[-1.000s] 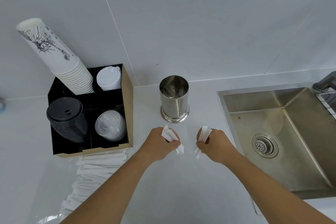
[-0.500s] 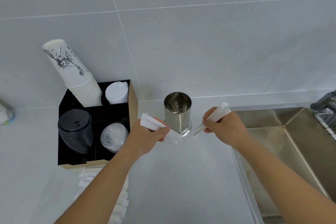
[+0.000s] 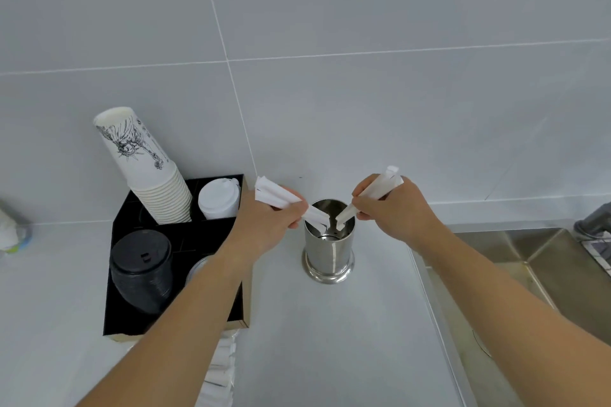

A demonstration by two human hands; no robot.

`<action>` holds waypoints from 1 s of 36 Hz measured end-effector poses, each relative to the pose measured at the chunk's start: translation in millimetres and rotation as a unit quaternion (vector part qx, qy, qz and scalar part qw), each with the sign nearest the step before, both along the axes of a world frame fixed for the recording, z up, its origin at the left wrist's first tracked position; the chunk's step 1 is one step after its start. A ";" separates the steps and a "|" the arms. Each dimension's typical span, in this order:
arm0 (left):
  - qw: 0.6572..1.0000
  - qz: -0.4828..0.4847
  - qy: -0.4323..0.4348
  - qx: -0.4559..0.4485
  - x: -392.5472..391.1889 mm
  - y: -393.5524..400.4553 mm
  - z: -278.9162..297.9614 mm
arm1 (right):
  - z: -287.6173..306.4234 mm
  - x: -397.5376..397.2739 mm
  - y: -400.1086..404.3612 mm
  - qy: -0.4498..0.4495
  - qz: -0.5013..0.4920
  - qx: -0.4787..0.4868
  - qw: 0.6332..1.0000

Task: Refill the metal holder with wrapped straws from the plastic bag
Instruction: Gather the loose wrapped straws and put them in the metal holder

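While the metal holder (image 3: 329, 249) stands upright on the white counter (image 3: 330, 340) between your hands, its inside is hard to read; only reflections and the lower tips of the straws show past the rim. Your left hand (image 3: 271, 225) is closed around a small bunch of wrapped straws (image 3: 276, 196), tilted down to the right, tips at the holder's mouth. Your right hand (image 3: 398, 208) pinches another bunch of straws (image 3: 373, 195), slanted down to the left, tips just inside the rim. How many straws each hand has, can't tell. The bag of straws (image 3: 220, 370) is mostly hidden under your left forearm and cut off at the bottom edge. Left of the holder, a black organizer box (image 3: 132, 317) holds a tilted stack of paper cups (image 3: 148, 168), white lids (image 3: 220, 198) and black lids (image 3: 142, 269). The sink (image 3: 529, 261) at right is partly covered by your right forearm.
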State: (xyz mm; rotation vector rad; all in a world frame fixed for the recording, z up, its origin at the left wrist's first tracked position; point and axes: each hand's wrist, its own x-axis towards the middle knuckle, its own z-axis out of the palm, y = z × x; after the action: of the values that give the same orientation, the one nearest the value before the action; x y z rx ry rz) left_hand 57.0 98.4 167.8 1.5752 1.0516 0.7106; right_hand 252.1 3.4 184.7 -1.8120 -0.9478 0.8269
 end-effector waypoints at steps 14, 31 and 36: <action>0.989 -0.049 0.135 0.023 28.2 21.3 -39.5 | -44.2 -2.6 38.9 -0.078 0.076 -0.088 0.990; 0.980 -0.103 0.162 0.049 35.7 22.9 -52.2 | -60.1 -6.4 48.9 -0.226 0.200 -0.093 0.949; 0.978 -0.122 0.160 0.050 30.1 24.3 -51.6 | -58.1 -5.2 45.1 -0.210 0.216 -0.081 0.950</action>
State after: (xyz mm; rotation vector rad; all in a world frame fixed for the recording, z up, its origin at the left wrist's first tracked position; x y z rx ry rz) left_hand 87.1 122.8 116.3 1.9117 1.0381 0.3532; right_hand 246.9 48.6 126.6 -1.9958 -1.6353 0.8099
